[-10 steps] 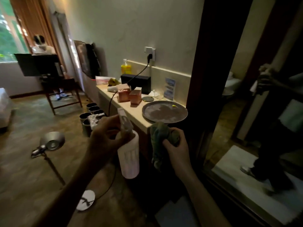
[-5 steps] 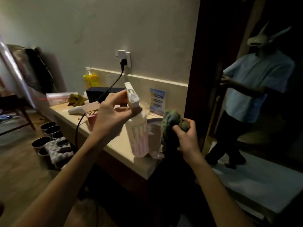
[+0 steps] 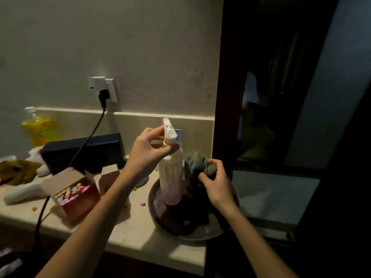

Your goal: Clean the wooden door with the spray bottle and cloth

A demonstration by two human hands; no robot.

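Wooden door [image 3: 225,87] lies rightward; right hand [image 3: 217,187], clutching the cloth [image 3: 194,163], is nearer; left hand [image 3: 146,153] grips the upright spray bottle [image 3: 171,177].

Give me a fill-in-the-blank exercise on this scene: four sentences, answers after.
1. The left hand grips the spray bottle, whose trigger head is ____.
2. The right hand grips the cloth, to the ____ of the spray bottle.
3. The plug in the wall socket is ____.
4. The box of coloured pieces has its flaps ____.

Missing words: white; right; black; open.
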